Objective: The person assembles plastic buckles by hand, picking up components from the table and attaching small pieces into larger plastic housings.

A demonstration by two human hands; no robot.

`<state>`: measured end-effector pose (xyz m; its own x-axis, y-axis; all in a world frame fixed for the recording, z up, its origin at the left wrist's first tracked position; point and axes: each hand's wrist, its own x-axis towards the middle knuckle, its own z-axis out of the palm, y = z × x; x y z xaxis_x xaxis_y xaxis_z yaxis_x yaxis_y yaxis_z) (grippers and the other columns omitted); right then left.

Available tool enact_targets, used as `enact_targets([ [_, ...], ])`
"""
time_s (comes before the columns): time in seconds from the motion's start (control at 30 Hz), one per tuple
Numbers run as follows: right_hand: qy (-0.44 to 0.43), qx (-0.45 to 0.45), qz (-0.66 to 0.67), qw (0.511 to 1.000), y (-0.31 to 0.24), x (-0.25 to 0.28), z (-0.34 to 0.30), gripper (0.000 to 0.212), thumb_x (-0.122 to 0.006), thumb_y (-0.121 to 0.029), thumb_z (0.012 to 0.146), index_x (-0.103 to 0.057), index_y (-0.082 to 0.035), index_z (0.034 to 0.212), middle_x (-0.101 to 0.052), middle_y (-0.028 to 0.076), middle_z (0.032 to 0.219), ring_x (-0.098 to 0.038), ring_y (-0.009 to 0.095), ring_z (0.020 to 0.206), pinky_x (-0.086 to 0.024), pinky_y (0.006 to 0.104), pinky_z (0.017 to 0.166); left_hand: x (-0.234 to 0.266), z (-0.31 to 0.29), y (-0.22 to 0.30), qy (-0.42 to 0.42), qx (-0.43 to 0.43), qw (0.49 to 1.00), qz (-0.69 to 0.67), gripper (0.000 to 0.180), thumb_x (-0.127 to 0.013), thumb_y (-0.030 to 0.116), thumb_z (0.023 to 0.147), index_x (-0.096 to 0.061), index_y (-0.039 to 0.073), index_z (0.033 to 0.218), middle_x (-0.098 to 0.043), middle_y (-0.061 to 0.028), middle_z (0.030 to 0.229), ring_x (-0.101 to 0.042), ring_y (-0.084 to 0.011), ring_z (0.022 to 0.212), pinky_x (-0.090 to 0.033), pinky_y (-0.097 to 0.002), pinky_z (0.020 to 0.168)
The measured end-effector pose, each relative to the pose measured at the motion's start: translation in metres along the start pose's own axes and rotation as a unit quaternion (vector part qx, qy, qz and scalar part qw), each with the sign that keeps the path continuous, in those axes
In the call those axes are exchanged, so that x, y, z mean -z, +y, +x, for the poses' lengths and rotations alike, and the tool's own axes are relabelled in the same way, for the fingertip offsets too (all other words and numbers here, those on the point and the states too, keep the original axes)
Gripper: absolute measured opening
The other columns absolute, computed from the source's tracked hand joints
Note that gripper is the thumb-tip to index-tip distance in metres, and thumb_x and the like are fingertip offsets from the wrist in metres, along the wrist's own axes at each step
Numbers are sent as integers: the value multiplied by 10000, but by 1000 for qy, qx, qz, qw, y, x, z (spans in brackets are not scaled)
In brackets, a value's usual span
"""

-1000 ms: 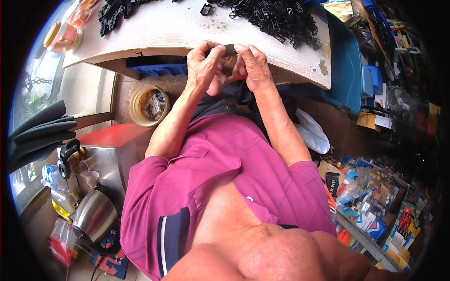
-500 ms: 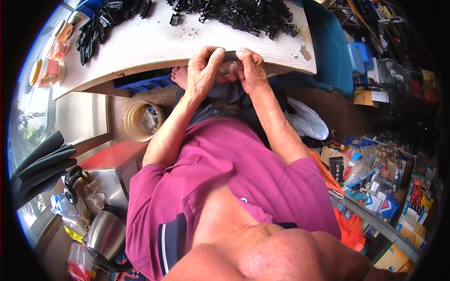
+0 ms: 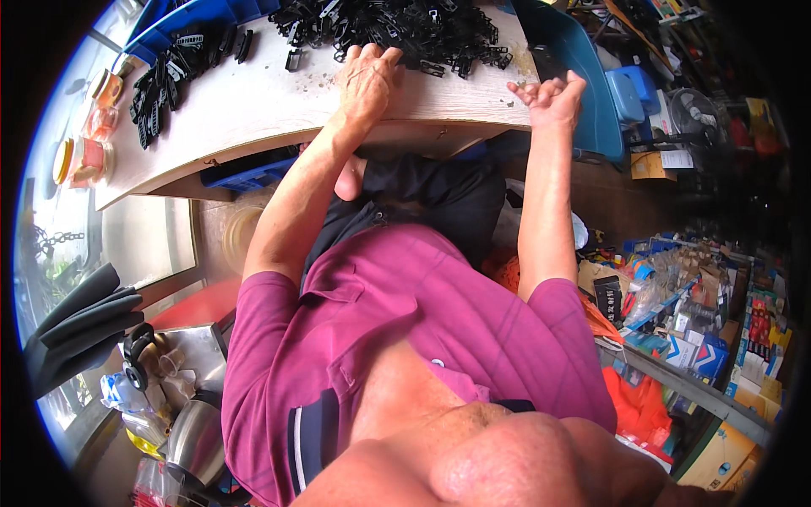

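Note:
A heap of small black plastic parts (image 3: 422,29) lies at the far side of the pale table. At its near edge is my left hand (image 3: 367,83), back upward, with fingers bent down towards the tabletop. Their tips are hidden, so I cannot see whether they hold a part. My right hand (image 3: 553,100) is raised at the table's right end, beside a teal plastic tub (image 3: 583,84). Its fingers are loosely curled and apart, with nothing visible in them. Further left lies a smaller group of long black plastic pieces (image 3: 165,84).
The pale table (image 3: 245,101) ends in a curved-looking front edge before my lap. Lidded jars (image 3: 87,160) stand at its left end, near a blue crate (image 3: 198,25). Below are another blue crate (image 3: 249,176) and a bucket (image 3: 241,237). Packed shelves (image 3: 693,338) stand at right.
Both hands were together before me, holding a dark piece between them. They have parted: the left moved forward to the heap, the right moved right towards the tub. The dark piece no longer shows.

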<state>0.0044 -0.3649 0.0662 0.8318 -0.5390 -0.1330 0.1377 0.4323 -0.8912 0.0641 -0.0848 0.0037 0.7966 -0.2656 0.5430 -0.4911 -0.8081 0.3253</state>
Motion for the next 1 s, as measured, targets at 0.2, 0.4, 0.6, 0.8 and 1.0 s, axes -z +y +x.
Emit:
enact_targets([
  [0.2, 128, -9, -60, 990, 2, -11, -1, 330, -616, -362, 847, -539, -48, 782, -367, 56, 430, -516, 245, 451, -579, 607, 573, -8, -3, -5, 18, 10, 1000, 7, 229, -684, 290, 820, -644, 146, 994, -644, -89, 904, -598, -300, 894, -498, -415, 760],
  [0.4, 13, -53, -88, 995, 44, -31, -27, 265, -709, -280, 818, -567, -59, 789, -418, 27, 434, -565, 199, 419, -593, 509, 466, -7, -6, -8, 15, 10, 999, -27, 128, -655, 203, 828, -635, 115, 919, -657, -104, 832, -619, -314, 824, -496, -424, 756],
  [0.6, -118, -124, -127, 977, 67, -45, -38, 243, -731, -244, 830, -591, -49, 868, -460, 9, 457, -588, 192, 430, -599, 461, 520, -1, -9, -11, 23, 14, 995, -99, 73, -642, 144, 824, -641, 102, 883, -666, -119, 807, -640, -327, 798, -511, -417, 724],
  [0.8, -153, -161, -167, 961, 75, -66, -52, 262, -722, -281, 851, -632, -45, 919, -471, 8, 461, -589, 182, 432, -593, 449, 501, 2, -16, -13, 39, 107, 953, -281, 130, -660, 130, 858, -658, 73, 975, -711, -95, 822, -677, -220, 729, -528, -323, 684],
  [1.0, -172, -189, -228, 940, 80, -91, -65, 322, -725, -363, 847, -655, -58, 925, -467, 20, 478, -588, 198, 435, -560, 421, 420, 7, -16, -9, -45, 228, 822, -520, 241, -662, 157, 905, -645, 23, 1105, -708, -56, 836, -619, -64, 740, -482, -206, 648],
])
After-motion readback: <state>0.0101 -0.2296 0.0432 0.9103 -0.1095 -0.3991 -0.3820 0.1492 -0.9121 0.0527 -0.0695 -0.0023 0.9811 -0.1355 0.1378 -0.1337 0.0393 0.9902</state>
